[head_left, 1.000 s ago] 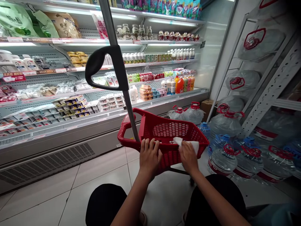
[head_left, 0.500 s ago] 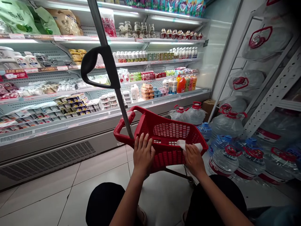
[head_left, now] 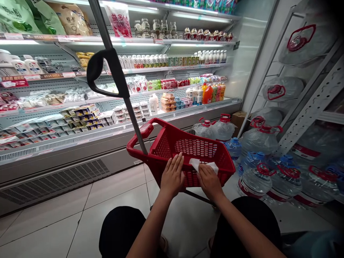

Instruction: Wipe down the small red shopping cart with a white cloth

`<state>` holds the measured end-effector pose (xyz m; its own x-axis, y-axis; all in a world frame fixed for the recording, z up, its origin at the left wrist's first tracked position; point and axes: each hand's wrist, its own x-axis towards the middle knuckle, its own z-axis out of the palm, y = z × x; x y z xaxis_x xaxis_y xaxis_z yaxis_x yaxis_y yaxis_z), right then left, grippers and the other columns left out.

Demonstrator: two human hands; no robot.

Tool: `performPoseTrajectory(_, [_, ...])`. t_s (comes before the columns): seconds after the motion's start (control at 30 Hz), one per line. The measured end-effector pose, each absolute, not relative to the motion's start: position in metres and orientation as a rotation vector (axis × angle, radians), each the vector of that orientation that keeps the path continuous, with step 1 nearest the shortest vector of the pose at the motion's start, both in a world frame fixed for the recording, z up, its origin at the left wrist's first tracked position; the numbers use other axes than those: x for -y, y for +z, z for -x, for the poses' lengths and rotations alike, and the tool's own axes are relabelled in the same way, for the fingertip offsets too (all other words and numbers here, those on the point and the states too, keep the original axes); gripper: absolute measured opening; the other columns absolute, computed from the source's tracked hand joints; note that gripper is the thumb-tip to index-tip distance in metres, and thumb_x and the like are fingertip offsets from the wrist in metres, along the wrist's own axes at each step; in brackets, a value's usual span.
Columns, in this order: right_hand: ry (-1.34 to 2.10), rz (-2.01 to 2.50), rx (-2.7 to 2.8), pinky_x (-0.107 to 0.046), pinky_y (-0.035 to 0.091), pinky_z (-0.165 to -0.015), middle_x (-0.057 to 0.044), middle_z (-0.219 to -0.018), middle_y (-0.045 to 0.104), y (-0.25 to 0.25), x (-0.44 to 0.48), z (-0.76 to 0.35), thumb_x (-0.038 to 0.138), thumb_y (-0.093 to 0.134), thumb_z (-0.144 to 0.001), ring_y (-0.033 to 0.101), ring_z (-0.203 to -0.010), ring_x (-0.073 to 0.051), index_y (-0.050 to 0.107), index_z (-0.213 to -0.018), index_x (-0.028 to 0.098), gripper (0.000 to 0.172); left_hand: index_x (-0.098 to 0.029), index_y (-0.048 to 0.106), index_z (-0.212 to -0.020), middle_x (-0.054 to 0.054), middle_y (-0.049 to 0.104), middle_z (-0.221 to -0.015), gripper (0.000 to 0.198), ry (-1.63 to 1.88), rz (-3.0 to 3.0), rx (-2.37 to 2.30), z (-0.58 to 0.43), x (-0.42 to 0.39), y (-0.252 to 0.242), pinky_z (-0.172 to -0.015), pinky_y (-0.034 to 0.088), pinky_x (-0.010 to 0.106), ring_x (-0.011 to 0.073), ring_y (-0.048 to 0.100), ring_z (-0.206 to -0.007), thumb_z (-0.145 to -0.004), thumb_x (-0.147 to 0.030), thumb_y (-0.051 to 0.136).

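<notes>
A red plastic shopping basket [head_left: 228, 159] on a low wheeled frame stands before my knees. My left hand [head_left: 172, 176] lies with fingers stretched out against its near rim, left of the middle. My right hand [head_left: 210, 181] presses a white wipe [head_left: 194, 163] over the same rim, a short way to the right; the wipe's ends stick out on both sides of the fingers. From the basket's left end a long metal pole [head_left: 135, 123] rises at a slant, bearing a black loop handle [head_left: 118, 73]. I see no goods in the visible part of the basket.
A lit refrigerated case [head_left: 53, 172] with shelves of yogurt cups, bottles and bags runs behind the basket. Large water jugs [head_left: 254, 181] crowd the floor at right, beside a white metal rack [head_left: 301, 125]. Pale floor tiles [head_left: 115, 190] lie at left.
My right hand has slid left along the rim with the wipe. My left hand has shifted a little to the right. The basket and its pole appear slightly farther left.
</notes>
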<state>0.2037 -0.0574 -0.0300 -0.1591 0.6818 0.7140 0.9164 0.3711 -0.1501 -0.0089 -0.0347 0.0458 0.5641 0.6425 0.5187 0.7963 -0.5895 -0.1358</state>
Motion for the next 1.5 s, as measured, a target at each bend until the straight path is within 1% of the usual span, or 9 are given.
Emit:
performPoseTrajectory(0.23, [-0.472,1.604,1.719,-0.057,0.044,-0.114,-0.022,-0.134,0.065,-0.062,0.085,-0.284,0.038,0.034,-0.108,0.057,-0.131,-0.035,0.058,-0.141,0.007,0.051,-0.015,0.026,-0.164,0.007,0.026,-0.171,0.066,-0.646,2.425,1.296,0.014,0.016,0.053,-0.132,0.017,0.046,0.0222,0.023,-0.159,-0.102,-0.025,0.041])
performPoseTrajectory(0.4, [-0.475,1.566,1.722,-0.058,0.04,-0.117,-0.02,-0.136,0.066,-0.055,0.089,-0.258,0.035,0.034,-0.108,0.056,-0.133,-0.033,0.056,-0.145,0.011,0.05,-0.029,0.045,-0.157,0.006,0.032,-0.17,0.063,-0.703,2.487,1.297,-0.02,0.033,0.04,-0.125,0.018,0.072,0.0432,0.012,-0.159,-0.097,-0.041,0.057])
performPoseTrajectory(0.47, [-0.474,1.524,1.765,-0.056,0.042,-0.115,-0.017,-0.139,0.065,-0.048,0.087,-0.24,0.034,0.035,-0.108,0.055,-0.133,-0.033,0.056,-0.145,0.013,0.048,-0.032,0.043,-0.158,0.006,0.028,-0.171,0.067,-0.719,2.541,1.246,-0.031,0.041,0.033,-0.122,0.023,0.073,0.0458,0.008,-0.158,-0.095,-0.041,0.061])
performPoseTrajectory(0.7, [-0.416,1.487,1.873,-0.051,0.048,-0.109,-0.014,-0.14,0.065,-0.042,0.094,-0.219,0.033,0.037,-0.107,0.06,-0.127,-0.031,0.061,-0.143,0.018,0.045,-0.036,0.033,-0.162,0.003,0.013,-0.175,0.074,-0.689,2.561,1.216,-0.009,0.034,0.033,-0.125,0.025,0.064,0.0388,0.007,-0.16,-0.094,-0.032,0.061])
performPoseTrajectory(0.93, [-0.431,1.329,1.963,-0.052,0.052,-0.111,-0.013,-0.141,0.065,-0.058,0.125,-0.212,0.027,0.047,-0.104,0.059,-0.134,-0.031,0.06,-0.144,0.018,0.043,-0.018,0.048,-0.154,0.013,0.032,-0.169,0.056,-0.659,2.431,1.434,0.0,0.033,0.03,-0.128,0.024,0.058,0.033,0.023,-0.158,-0.102,-0.041,0.049])
performPoseTrajectory(1.03, [-0.375,1.186,2.075,-0.05,0.053,-0.112,-0.012,-0.144,0.064,-0.062,0.13,-0.218,0.024,0.047,-0.103,0.057,-0.137,-0.029,0.056,-0.149,0.019,0.047,-0.022,0.052,-0.151,0.006,0.04,-0.165,0.049,-0.65,2.519,1.306,-0.001,0.049,0.026,-0.13,0.023,0.053,0.0267,0.028,-0.157,-0.106,-0.04,0.042])
performPoseTrajectory(1.17, [-0.349,1.185,2.09,-0.052,0.052,-0.113,-0.013,-0.142,0.065,-0.068,0.112,-0.254,0.027,0.044,-0.104,0.058,-0.136,-0.029,0.056,-0.149,0.019,0.047,-0.024,0.046,-0.155,0.001,0.044,-0.163,0.05,-0.668,2.569,1.238,0.01,0.066,0.024,-0.129,0.029,0.046,0.0218,0.03,-0.156,-0.107,-0.036,0.04])
performPoseTrajectory(1.33, [-0.382,1.37,1.992,-0.055,0.045,-0.118,-0.015,-0.142,0.065,-0.067,0.077,-0.304,0.035,0.037,-0.107,0.057,-0.137,-0.03,0.056,-0.148,0.015,0.048,-0.025,0.04,-0.159,0.003,0.038,-0.167,0.051,-0.658,2.546,1.272,0.022,0.061,0.023,-0.127,0.035,0.044,0.0199,0.029,-0.156,-0.108,-0.034,0.038])
performPoseTrajectory(1.5, [-0.407,1.388,1.902,-0.056,0.044,-0.117,-0.018,-0.14,0.065,-0.061,0.084,-0.266,0.031,0.039,-0.108,0.058,-0.136,-0.03,0.055,-0.147,0.012,0.047,-0.018,0.034,-0.161,0.01,0.031,-0.169,0.058,-0.647,2.496,1.412,0.015,0.048,0.018,-0.126,0.034,0.048,0.0241,0.027,-0.157,-0.108,-0.041,0.035])
